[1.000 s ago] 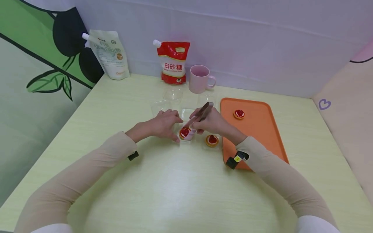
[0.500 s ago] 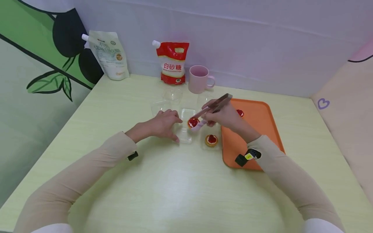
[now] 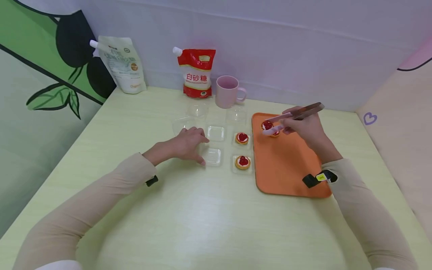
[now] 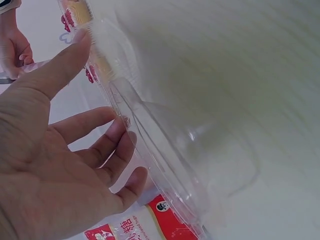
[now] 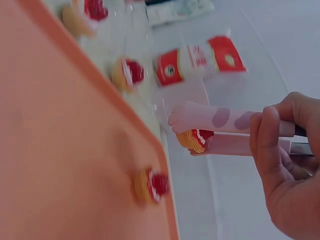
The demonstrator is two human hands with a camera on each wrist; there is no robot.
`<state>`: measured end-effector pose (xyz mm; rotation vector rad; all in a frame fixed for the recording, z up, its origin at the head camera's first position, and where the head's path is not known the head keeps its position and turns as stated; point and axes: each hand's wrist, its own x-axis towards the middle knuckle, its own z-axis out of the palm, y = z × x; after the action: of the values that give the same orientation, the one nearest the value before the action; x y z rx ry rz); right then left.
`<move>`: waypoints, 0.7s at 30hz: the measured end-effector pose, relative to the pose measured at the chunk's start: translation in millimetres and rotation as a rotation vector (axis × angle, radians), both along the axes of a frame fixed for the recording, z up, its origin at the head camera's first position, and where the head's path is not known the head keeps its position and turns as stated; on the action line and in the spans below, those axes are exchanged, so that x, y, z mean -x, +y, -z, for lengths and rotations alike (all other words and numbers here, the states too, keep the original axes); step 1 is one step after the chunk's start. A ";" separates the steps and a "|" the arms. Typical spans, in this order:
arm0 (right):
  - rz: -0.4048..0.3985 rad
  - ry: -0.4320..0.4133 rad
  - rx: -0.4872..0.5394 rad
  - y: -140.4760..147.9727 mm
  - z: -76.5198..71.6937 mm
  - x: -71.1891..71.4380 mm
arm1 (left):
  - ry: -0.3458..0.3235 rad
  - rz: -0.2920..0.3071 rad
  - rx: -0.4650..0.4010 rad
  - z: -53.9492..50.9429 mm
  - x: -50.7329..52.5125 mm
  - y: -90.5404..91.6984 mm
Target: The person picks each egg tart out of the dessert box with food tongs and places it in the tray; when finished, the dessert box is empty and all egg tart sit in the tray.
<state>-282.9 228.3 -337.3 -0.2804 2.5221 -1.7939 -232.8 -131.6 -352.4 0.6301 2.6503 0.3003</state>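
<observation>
My right hand grips a pair of tongs with pink paw-shaped tips. Between the tips, a small tart with red topping and white cream is held above the orange tray. Another tart sits on that tray, partly covered by the tongs in the head view. My left hand rests with loosely bent, spread fingers beside the clear plastic boxes; its fingertips are at a box edge in the left wrist view. Two tarts sit in clear boxes, one rear and one front.
Bare clear boxes lie at the rear and front, with raised clear lids behind. A pink mug, a red-and-white sugar pouch and a pale pouch stand along the back wall.
My right hand has carried the tart in the tongs from the front left box up and rightward over the tray. The rear boxed tart is uncovered. The left hand stays put.
</observation>
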 end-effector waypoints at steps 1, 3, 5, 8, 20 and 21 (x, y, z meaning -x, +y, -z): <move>0.020 -0.002 -0.006 6.9 1.7 2.2 | -0.003 0.000 0.002 -0.5 0.0 0.1; 0.062 -0.011 -0.008 19.3 4.5 6.0 | -0.004 0.002 0.005 -1.1 0.1 0.3; 0.107 -0.026 -0.001 30.2 7.5 9.0 | -0.008 0.006 0.008 -1.3 0.4 0.2; 0.149 -0.036 0.039 42.2 14.3 13.4 | -0.010 0.008 0.012 -1.1 -0.1 -0.1; 0.218 -0.135 0.069 64.4 33.2 20.3 | -0.027 -0.021 0.008 -1.6 0.6 1.9; 0.220 -0.144 0.055 64.8 34.3 20.7 | -0.027 -0.020 0.011 -2.5 0.6 2.2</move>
<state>-303.5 293.1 -371.6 0.1267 2.4884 -1.8822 -233.4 -129.5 -349.9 0.5919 2.6322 0.2984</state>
